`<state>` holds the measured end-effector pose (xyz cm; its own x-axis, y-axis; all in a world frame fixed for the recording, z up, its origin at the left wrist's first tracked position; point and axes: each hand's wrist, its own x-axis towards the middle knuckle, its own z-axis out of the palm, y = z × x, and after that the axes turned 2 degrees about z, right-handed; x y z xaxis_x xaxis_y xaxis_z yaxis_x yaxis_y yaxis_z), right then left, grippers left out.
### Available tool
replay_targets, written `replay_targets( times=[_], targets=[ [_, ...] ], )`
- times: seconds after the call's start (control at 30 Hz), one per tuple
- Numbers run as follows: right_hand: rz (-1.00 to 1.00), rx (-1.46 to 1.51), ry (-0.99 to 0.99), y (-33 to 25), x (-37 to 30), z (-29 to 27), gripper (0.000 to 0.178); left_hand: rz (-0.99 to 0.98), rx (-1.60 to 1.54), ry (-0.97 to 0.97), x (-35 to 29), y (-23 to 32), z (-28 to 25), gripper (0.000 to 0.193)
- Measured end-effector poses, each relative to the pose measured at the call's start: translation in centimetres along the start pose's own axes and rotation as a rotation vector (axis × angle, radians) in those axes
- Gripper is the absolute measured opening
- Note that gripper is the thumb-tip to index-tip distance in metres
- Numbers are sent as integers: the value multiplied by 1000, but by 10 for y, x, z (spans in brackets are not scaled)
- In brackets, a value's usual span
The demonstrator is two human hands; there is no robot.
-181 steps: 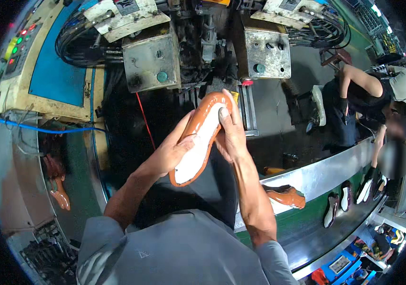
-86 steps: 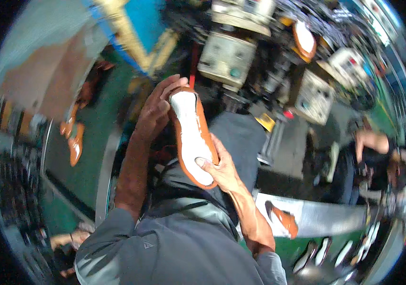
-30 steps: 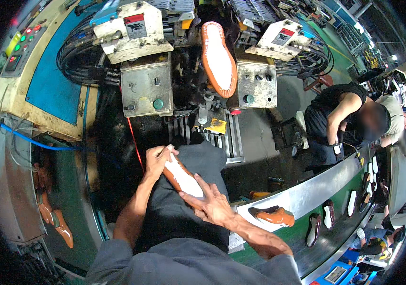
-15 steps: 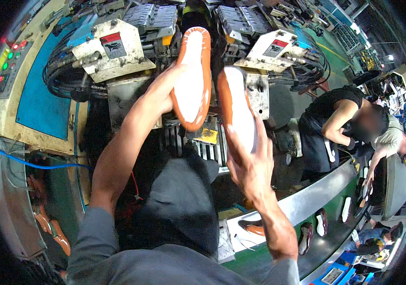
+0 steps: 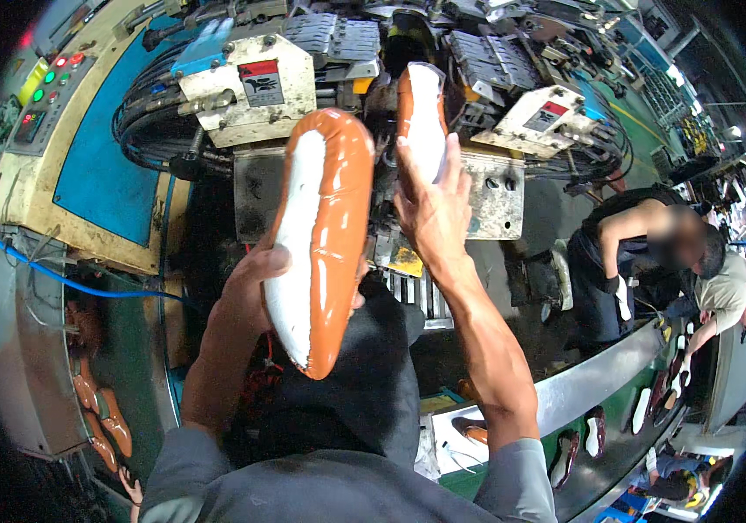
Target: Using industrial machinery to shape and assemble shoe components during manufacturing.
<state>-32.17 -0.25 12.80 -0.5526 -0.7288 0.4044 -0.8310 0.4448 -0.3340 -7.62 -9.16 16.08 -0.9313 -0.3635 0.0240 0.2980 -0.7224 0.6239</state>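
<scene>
My left hand grips a glossy orange-brown shoe upper low on its sides. It is raised close to me and tilted, so its white underside and one shiny side both show. Farther off, my right hand is closed on a second orange-brown shoe upper with a white bottom. That one points away from me, its far end at the dark middle opening of the machine. The fingertips lie along its near end, and part of the grip is hidden behind the hand.
On the left stands a control panel with lit buttons. Orange-brown shoes rest on a low level at the lower left, near another person's hand. A conveyor carrying dark shoes runs along the right, where a co-worker bends over.
The left shoe upper has come back toward me and turned, showing its side. My right hand has carried its shoe upper forward to the machine. My view has shifted slightly.
</scene>
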Motion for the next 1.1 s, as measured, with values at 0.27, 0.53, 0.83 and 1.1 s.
replay_targets(
  times=[0.27,0.53,0.83,1.1],
  targets=[
    [-23,-40,-71,4,0,3,80,-121,-200,40,-65,-26,-43,116],
    [-292,-139,184,18,-4,24,64,-172,-131,290,-91,-55,-51,101],
    [-364,-163,273,27,77,43,57,-244,59,396,-53,-73,-40,103],
    [-437,-196,478,42,168,69,42,-364,-73,347,-16,-89,-74,97]
  ],
)
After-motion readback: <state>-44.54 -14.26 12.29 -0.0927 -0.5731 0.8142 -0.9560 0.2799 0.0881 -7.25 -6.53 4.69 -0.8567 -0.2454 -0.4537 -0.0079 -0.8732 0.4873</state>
